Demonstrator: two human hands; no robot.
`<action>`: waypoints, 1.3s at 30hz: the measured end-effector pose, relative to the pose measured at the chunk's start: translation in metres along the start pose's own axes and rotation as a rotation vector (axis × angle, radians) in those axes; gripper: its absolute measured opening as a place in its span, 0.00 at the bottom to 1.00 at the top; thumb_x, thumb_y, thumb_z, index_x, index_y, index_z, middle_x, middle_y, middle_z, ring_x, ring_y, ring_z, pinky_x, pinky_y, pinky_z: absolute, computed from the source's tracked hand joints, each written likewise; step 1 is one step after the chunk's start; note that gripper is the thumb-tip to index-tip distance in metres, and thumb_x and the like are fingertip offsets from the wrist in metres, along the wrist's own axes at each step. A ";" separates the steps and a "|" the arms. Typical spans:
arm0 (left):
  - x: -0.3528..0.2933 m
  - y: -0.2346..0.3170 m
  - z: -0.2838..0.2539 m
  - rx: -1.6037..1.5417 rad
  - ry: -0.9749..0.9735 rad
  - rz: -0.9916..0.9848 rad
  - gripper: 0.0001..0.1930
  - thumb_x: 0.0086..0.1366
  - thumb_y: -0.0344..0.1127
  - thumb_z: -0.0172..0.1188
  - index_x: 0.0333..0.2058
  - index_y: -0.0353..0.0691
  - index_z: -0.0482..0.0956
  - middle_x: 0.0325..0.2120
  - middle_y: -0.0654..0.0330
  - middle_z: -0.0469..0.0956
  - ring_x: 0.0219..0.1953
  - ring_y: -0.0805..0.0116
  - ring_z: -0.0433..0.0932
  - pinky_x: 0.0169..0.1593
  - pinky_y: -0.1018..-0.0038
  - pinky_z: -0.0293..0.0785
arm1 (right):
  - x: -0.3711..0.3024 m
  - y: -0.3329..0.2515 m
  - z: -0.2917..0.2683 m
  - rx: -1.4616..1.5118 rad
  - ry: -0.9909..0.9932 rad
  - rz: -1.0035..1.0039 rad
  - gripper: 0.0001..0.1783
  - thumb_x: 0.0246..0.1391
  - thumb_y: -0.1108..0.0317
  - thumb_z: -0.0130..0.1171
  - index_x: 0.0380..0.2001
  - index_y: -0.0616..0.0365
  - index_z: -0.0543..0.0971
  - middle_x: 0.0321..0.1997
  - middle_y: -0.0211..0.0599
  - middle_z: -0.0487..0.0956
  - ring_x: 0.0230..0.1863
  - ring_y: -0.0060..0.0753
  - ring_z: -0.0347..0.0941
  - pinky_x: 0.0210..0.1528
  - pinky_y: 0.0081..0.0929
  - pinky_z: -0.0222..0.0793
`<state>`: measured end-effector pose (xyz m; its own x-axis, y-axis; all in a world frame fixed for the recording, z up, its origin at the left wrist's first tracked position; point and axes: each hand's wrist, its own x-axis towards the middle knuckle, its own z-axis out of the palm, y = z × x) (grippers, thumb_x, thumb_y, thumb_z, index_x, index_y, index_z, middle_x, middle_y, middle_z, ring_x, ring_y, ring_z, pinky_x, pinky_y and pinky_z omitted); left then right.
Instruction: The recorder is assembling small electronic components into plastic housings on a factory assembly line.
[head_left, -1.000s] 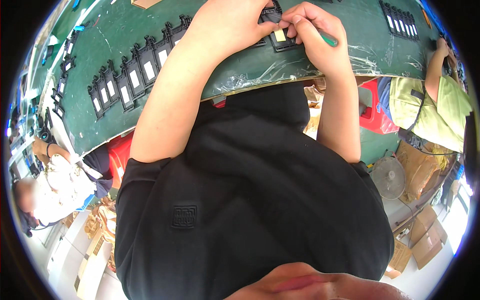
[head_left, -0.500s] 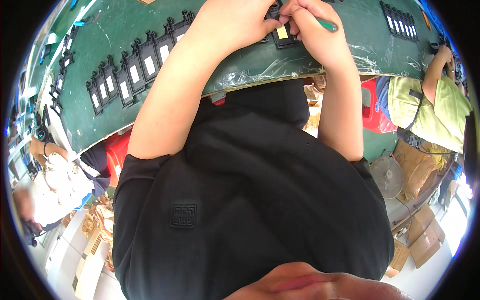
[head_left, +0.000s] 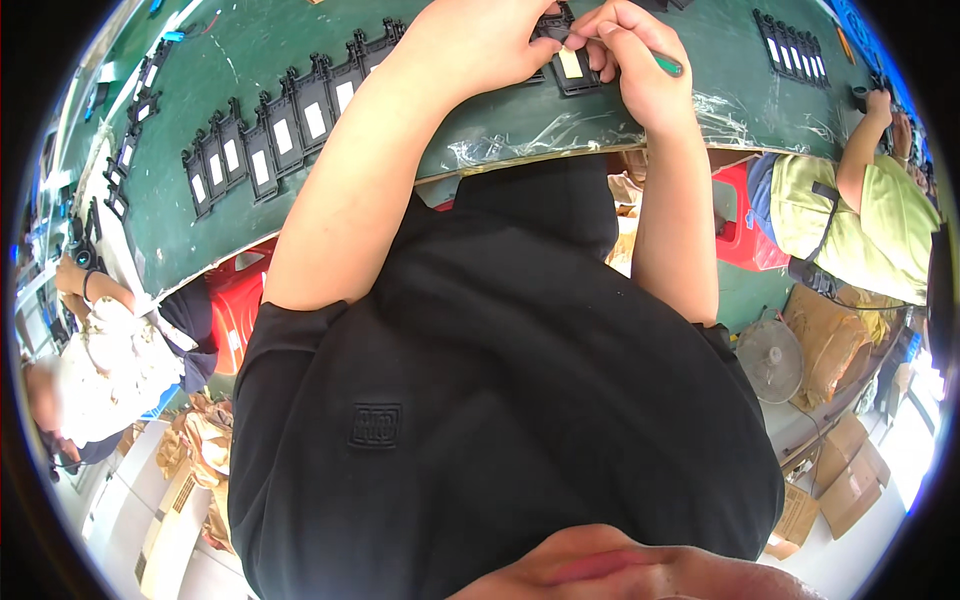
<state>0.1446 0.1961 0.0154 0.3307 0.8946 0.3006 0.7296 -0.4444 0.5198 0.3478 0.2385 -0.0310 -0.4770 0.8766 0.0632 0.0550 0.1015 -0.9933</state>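
A flat black plastic part (head_left: 578, 84) with a pale yellow label (head_left: 570, 63) lies on the green table at the top of the view. My left hand (head_left: 515, 45) is closed on its left side, the thumb against its edge; the other fingers are mostly hidden at the picture's edge. In my right hand (head_left: 645, 75) is a small green-handled tool (head_left: 667, 65) with a thin metal shaft, held like a pen. Its shaft points left over the part's upper end. The tip is too small to make out, so the exact kind of tool is unclear.
A row of similar black parts (head_left: 285, 136) with white labels lies left of my arm. Another group (head_left: 790, 50) lies at the far right. The table's near edge (head_left: 540, 158) bends across the view. People sit at both sides, near red stools (head_left: 740, 225) and a fan (head_left: 770, 358).
The view has shifted slightly, so the row of parts sits a little higher and further right. Both hands stay at the same black part, the right fingers slightly more spread around the tool.
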 end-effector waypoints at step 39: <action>0.004 -0.007 0.001 -0.073 -0.021 -0.104 0.15 0.51 0.28 0.71 0.36 0.32 0.77 0.33 0.45 0.84 0.41 0.44 0.84 0.47 0.57 0.80 | 0.041 -0.039 0.004 -0.517 -0.294 -0.211 0.12 0.54 0.73 0.46 0.20 0.62 0.74 0.20 0.43 0.76 0.20 0.38 0.73 0.25 0.36 0.67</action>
<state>0.1416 0.2025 0.0119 0.2680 0.9366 0.2257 0.7154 -0.3503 0.6045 0.3223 0.2685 0.0103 -0.7413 0.6541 0.1505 0.3150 0.5370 -0.7826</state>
